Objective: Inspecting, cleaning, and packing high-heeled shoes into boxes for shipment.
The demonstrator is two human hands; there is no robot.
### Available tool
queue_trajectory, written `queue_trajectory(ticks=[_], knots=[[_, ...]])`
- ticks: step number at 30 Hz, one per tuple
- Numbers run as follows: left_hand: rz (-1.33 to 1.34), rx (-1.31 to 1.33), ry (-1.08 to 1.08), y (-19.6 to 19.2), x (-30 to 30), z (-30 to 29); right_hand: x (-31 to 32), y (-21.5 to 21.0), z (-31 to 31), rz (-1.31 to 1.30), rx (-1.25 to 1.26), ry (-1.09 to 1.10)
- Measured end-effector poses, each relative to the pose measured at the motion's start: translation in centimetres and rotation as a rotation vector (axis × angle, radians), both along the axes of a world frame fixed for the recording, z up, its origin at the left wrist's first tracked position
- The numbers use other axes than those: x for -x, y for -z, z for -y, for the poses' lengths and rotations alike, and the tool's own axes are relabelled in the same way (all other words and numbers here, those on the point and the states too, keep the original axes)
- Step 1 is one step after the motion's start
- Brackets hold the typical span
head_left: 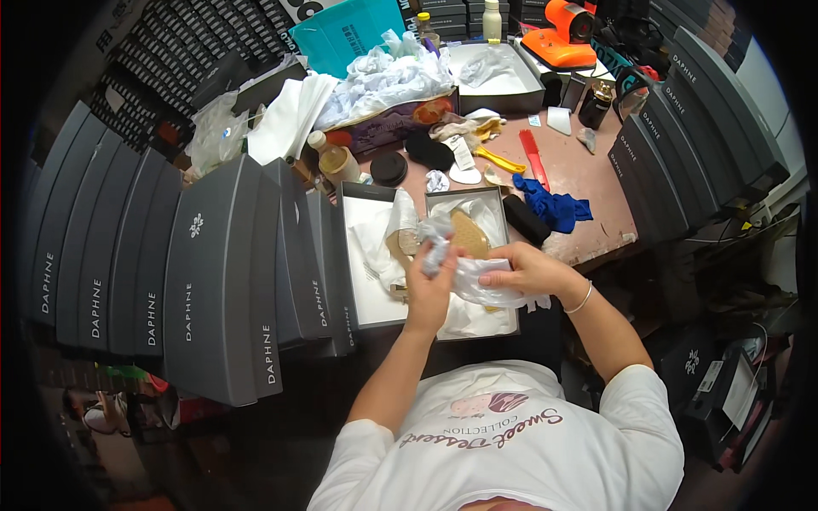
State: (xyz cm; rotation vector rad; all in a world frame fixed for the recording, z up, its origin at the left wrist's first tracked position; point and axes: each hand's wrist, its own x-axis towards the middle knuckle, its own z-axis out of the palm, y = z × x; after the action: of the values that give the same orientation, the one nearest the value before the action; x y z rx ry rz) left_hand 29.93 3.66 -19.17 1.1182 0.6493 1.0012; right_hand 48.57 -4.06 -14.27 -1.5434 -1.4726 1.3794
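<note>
Cluttered pink workbench (588,183), hemmed by stacked grey shoe boxes (213,272) from 8 to 10 o'clock and more at 2 o'clock.

Head view: open box (507,255) sits at centre, a tan shoe (469,234) inside on white tissue. Left hand (430,285) is clenched around a crumpled wad of paper (436,243), held just above the shoe. Right hand (524,271) pinches the trailing sheet of the same paper over the box's 3 o'clock side. Blue cloth (554,206) lies at 1 o'clock of the box, red tool (535,157) beyond it, orange machine (567,34) at 12 o'clock.

Paper looks light, soft, easily torn; probably best gripped by the bunched middle rather than thin edges.
</note>
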Motion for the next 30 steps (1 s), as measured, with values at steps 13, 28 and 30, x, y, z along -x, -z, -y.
queue_trajectory(ticks=[13, 28, 30], knots=[[0.295, 0.415, -0.410, 0.7, 5.0, -5.9, -2.2, 4.9, 8.7, -0.423, 0.065, 0.468], [0.275, 0.043, -0.472, -1.4, 3.7, -8.8, -4.2, 5.3, 12.6, 0.491, -0.064, 0.183], [0.206, 0.026, -0.259, -2.9, 2.4, -7.9, -1.7, 0.6, 10.2, 0.189, -0.258, 0.311]])
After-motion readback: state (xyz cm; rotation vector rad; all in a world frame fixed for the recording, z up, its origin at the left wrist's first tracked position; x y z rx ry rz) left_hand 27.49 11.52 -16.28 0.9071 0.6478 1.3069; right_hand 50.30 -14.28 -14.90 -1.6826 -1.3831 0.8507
